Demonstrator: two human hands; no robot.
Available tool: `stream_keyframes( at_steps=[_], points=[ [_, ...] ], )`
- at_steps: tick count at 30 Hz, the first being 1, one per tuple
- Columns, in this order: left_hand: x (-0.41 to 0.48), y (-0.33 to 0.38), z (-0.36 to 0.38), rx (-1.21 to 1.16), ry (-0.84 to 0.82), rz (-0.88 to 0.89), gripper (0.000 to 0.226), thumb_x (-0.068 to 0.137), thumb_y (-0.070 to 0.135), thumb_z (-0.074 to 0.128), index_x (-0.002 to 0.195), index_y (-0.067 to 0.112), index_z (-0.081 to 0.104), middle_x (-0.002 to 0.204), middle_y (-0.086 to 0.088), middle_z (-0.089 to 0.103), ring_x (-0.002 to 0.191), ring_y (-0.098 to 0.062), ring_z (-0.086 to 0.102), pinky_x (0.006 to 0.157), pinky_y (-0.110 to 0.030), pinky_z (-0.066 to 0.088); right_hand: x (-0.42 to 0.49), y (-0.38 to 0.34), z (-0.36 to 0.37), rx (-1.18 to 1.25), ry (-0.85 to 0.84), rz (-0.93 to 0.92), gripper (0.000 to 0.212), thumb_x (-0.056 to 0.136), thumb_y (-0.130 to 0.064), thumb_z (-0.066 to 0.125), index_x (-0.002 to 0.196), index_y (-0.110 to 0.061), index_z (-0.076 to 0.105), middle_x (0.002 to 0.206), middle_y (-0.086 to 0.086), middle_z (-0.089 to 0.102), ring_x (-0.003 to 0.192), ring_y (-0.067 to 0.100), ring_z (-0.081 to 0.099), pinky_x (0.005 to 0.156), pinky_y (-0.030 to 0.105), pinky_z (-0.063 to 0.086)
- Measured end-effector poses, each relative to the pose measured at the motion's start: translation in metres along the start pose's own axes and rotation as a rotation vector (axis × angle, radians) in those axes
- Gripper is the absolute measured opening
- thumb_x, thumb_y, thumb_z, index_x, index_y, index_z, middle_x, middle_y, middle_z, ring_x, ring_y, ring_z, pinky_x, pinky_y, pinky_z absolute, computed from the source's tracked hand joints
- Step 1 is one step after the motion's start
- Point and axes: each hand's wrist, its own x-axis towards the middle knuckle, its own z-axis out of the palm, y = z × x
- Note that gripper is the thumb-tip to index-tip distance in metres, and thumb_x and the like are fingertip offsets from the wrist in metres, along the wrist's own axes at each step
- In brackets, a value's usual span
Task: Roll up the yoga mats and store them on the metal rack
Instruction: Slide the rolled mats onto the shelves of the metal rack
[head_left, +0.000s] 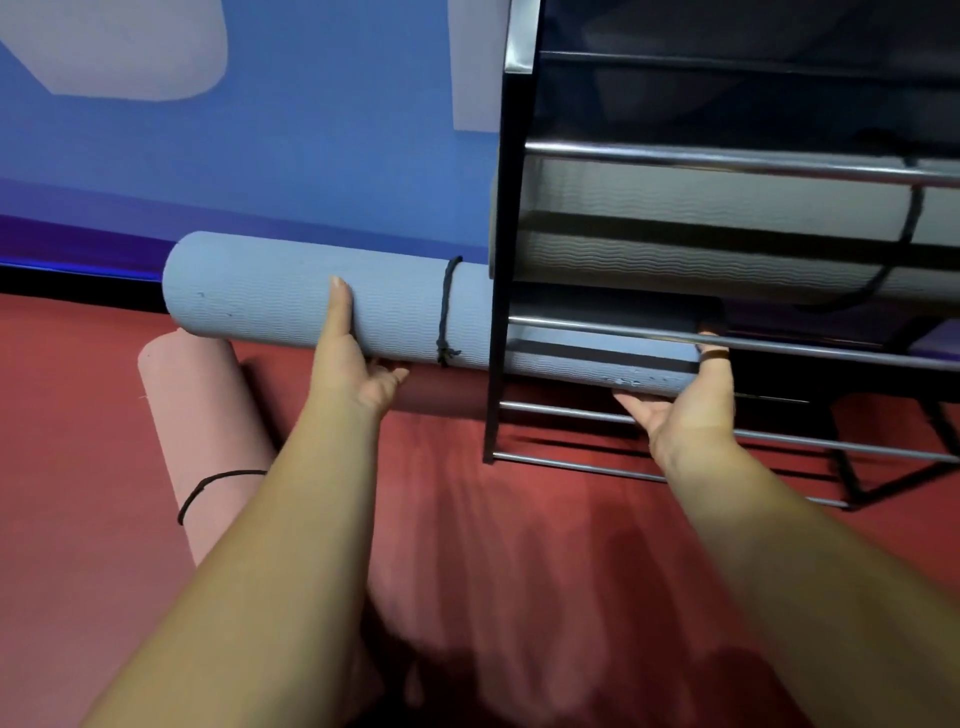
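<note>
A rolled blue yoga mat (260, 301), tied with a dark cord, lies level with its right half inside a lower tier of the metal rack (675, 156). My left hand (348, 364) grips it from below, thumb up over its front, left of the cord. My right hand (685, 410) reaches through the rack's bars and cups the mat's right end from underneath. A rolled grey mat (675, 249) with a dark strap rests on the tier above. A rolled pink mat (197, 410), tied with a black cord, lies on the floor under my left forearm.
The rack's black upright post (501, 270) and chrome bars stand at the right. A blue wall with pale shapes runs behind. Red carpet (72, 415) covers the floor. The rack's black legs (852, 467) stand at the far right.
</note>
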Motion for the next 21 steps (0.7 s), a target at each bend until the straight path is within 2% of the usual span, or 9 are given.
stream_keyframes(
  at_steps=[3, 6, 8, 10, 13, 17, 19, 21],
  points=[
    [-0.004, -0.010, 0.005, 0.022, -0.011, -0.030, 0.069, 0.084, 0.063, 0.082, 0.142, 0.032, 0.063, 0.140, 0.002, 0.070, 0.125, -0.025, 0.065, 0.115, -0.066, 0.041, 0.002, 0.012, 0.000, 0.034, -0.012, 0.051, 0.070, 0.087, -0.049, 0.086, 0.138, -0.020, 0.048, 0.158, 0.017, 0.045, 0.121, 0.046, 0.064, 0.095, 0.062, 0.062],
    [-0.010, -0.027, 0.018, 0.087, -0.024, -0.076, 0.066, 0.081, 0.063, 0.084, 0.138, 0.034, 0.065, 0.139, 0.003, 0.070, 0.128, -0.029, 0.064, 0.115, -0.066, 0.042, -0.002, 0.030, 0.006, 0.010, -0.109, 0.158, 0.106, 0.088, -0.058, 0.082, 0.168, -0.018, 0.024, 0.175, 0.018, 0.020, 0.146, 0.046, 0.049, 0.115, 0.060, 0.049],
    [-0.012, -0.040, 0.027, 0.115, -0.052, -0.095, 0.072, 0.074, 0.065, 0.088, 0.136, 0.032, 0.068, 0.134, 0.004, 0.074, 0.127, -0.028, 0.067, 0.116, -0.062, 0.043, -0.008, 0.036, 0.010, 0.055, -0.157, 0.227, 0.123, 0.086, -0.063, 0.082, 0.172, -0.016, 0.008, 0.179, 0.015, 0.008, 0.156, 0.045, 0.034, 0.124, 0.061, 0.038],
    [-0.016, -0.050, 0.032, 0.177, -0.058, -0.110, 0.086, 0.067, 0.070, 0.089, 0.141, 0.032, 0.066, 0.137, 0.004, 0.073, 0.130, -0.028, 0.065, 0.119, -0.058, 0.041, -0.009, 0.038, 0.011, 0.126, -0.208, 0.278, 0.134, 0.078, -0.067, 0.087, 0.173, -0.021, 0.004, 0.179, 0.014, 0.002, 0.159, 0.046, 0.028, 0.125, 0.064, 0.033],
    [-0.019, -0.054, 0.029, 0.283, -0.048, -0.159, 0.106, 0.065, 0.082, 0.081, 0.155, 0.035, 0.052, 0.158, 0.000, 0.055, 0.143, -0.032, 0.053, 0.124, -0.056, 0.031, -0.002, 0.031, 0.007, 0.201, -0.190, 0.290, 0.125, 0.078, -0.056, 0.092, 0.172, -0.022, 0.016, 0.178, 0.015, 0.010, 0.156, 0.047, 0.033, 0.120, 0.070, 0.037],
    [-0.022, -0.058, 0.010, 0.291, -0.183, -0.310, 0.136, 0.051, 0.099, 0.073, 0.164, 0.033, 0.039, 0.166, -0.015, 0.042, 0.149, -0.037, 0.047, 0.126, -0.059, 0.029, 0.005, 0.014, 0.006, 0.201, -0.187, 0.265, 0.091, 0.077, -0.044, 0.094, 0.152, -0.018, 0.050, 0.160, 0.019, 0.045, 0.133, 0.050, 0.059, 0.106, 0.076, 0.047],
    [-0.027, -0.061, 0.002, 0.295, -0.243, -0.359, 0.147, 0.052, 0.103, 0.068, 0.170, 0.027, 0.025, 0.169, -0.019, 0.036, 0.152, -0.036, 0.043, 0.123, -0.062, 0.034, 0.006, 0.007, 0.005, 0.191, -0.184, 0.246, 0.073, 0.080, -0.042, 0.091, 0.142, -0.019, 0.059, 0.149, 0.018, 0.054, 0.122, 0.049, 0.066, 0.102, 0.076, 0.050],
    [-0.031, -0.064, -0.010, 0.247, -0.250, -0.386, 0.160, 0.053, 0.098, 0.073, 0.171, 0.015, 0.004, 0.168, -0.021, 0.036, 0.147, -0.033, 0.051, 0.117, -0.061, 0.044, 0.008, 0.001, 0.004, 0.191, -0.165, 0.229, 0.076, 0.078, -0.044, 0.091, 0.143, -0.021, 0.059, 0.149, 0.017, 0.054, 0.122, 0.048, 0.066, 0.099, 0.077, 0.051]
  ],
)
